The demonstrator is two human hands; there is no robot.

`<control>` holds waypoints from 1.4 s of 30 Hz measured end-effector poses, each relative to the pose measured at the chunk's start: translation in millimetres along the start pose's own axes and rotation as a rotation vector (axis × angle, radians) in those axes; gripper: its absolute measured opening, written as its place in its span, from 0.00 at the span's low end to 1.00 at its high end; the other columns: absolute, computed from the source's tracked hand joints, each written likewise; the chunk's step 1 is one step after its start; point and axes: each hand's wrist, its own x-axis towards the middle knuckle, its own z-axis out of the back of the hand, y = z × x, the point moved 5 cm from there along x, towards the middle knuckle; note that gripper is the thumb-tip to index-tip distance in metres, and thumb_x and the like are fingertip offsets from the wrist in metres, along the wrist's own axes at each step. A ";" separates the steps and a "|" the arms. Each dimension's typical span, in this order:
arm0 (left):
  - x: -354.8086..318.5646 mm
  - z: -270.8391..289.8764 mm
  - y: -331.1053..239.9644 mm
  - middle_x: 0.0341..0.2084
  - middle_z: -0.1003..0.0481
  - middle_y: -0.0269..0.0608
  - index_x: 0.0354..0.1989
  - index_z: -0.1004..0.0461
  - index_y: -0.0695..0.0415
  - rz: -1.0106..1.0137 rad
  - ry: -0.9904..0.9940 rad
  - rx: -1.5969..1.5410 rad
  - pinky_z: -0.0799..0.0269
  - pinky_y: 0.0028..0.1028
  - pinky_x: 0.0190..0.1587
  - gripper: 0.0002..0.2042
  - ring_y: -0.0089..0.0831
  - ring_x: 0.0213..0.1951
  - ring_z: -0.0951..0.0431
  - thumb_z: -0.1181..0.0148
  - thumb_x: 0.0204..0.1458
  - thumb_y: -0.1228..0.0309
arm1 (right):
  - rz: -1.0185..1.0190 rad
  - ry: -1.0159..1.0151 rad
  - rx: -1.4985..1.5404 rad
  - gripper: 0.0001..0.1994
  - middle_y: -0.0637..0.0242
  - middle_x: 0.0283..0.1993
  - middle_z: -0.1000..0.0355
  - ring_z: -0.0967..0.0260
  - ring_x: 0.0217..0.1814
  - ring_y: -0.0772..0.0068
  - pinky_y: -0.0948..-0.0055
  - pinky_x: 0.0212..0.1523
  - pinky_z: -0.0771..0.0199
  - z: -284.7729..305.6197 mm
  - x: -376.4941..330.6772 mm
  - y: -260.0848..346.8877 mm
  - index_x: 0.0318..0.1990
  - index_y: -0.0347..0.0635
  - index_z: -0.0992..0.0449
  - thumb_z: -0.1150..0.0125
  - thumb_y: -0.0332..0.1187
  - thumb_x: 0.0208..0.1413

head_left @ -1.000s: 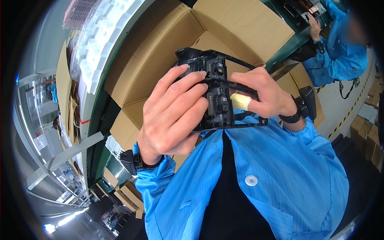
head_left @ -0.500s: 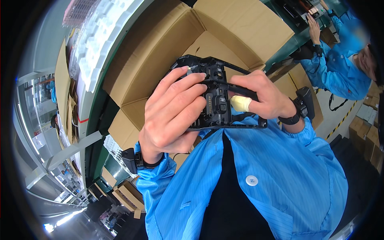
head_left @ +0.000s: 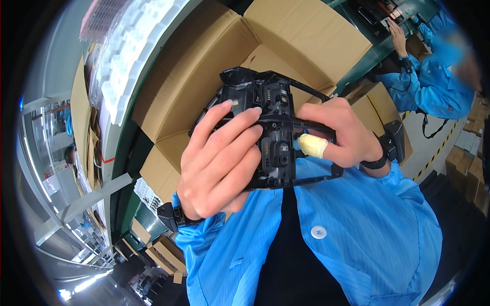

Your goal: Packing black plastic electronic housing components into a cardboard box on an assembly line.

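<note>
Both hands hold a black moulded plastic frame [head_left: 279, 148] above an open cardboard box [head_left: 189, 66]. Slots, small posts and several tiny gold-coloured contacts show along its middle. My left hand [head_left: 219, 163] lies over the frame's left part, its fingers bent across the top and its thumb mostly hidden. My right hand [head_left: 342, 133] is closed round a thin bar on the right side. A pale yellow cover wraps the right thumb, which presses near that bar. It cannot be told whether the black pieces are one part or two stacked ones.
White moulded plastic trays [head_left: 140, 46] lie on the bench at the left. A co-worker in a blue jacket [head_left: 434, 84] works at the upper right. More cardboard boxes [head_left: 472, 173] stand by a yellow-black floor stripe at the right, and others [head_left: 166, 255] at the lower left.
The black frame has tilted, so more of its upper left and lower parts shows. My left hand has shifted slightly down, and my right hand a little to the right. Both keep their hold.
</note>
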 end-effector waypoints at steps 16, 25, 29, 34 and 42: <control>-3.3 10.5 -30.1 0.28 0.19 0.54 0.24 0.25 0.68 0.054 -0.075 0.121 0.23 0.57 0.50 0.06 0.51 0.43 0.15 0.35 0.37 0.79 | 0.131 -0.015 -0.059 0.12 0.66 0.14 0.40 0.39 0.14 0.64 0.67 0.17 0.44 -1.9 -5.1 21.2 0.39 0.35 0.26 0.35 0.30 0.48; -3.4 13.6 -36.7 0.28 0.19 0.53 0.24 0.25 0.67 0.040 -0.043 0.137 0.24 0.57 0.51 0.07 0.50 0.43 0.15 0.35 0.39 0.77 | 0.153 -0.013 -0.068 0.12 0.66 0.18 0.39 0.39 0.17 0.66 0.68 0.19 0.43 -3.4 -8.7 23.2 0.35 0.30 0.25 0.35 0.30 0.46; -3.9 14.4 -37.9 0.29 0.19 0.53 0.24 0.26 0.66 0.056 -0.050 0.138 0.24 0.57 0.51 0.06 0.49 0.43 0.15 0.35 0.39 0.77 | 0.176 -0.011 -0.074 0.12 0.65 0.18 0.39 0.39 0.17 0.65 0.68 0.20 0.42 -3.6 -7.4 25.4 0.35 0.30 0.25 0.35 0.30 0.45; -5.6 15.6 -38.6 0.29 0.19 0.52 0.25 0.26 0.65 0.059 -0.041 0.157 0.25 0.57 0.53 0.06 0.49 0.44 0.15 0.35 0.41 0.78 | 0.188 -0.007 -0.064 0.12 0.65 0.19 0.38 0.38 0.17 0.64 0.67 0.20 0.41 -4.2 -5.8 26.2 0.34 0.30 0.25 0.35 0.30 0.45; -34.5 9.7 -40.1 0.32 0.17 0.46 0.28 0.23 0.60 0.068 -0.059 0.290 0.36 0.57 0.64 0.04 0.44 0.48 0.16 0.35 0.43 0.77 | 0.277 -0.070 -0.311 0.16 0.64 0.24 0.32 0.33 0.23 0.58 0.64 0.22 0.38 -3.6 -3.7 44.3 0.37 0.36 0.26 0.32 0.31 0.38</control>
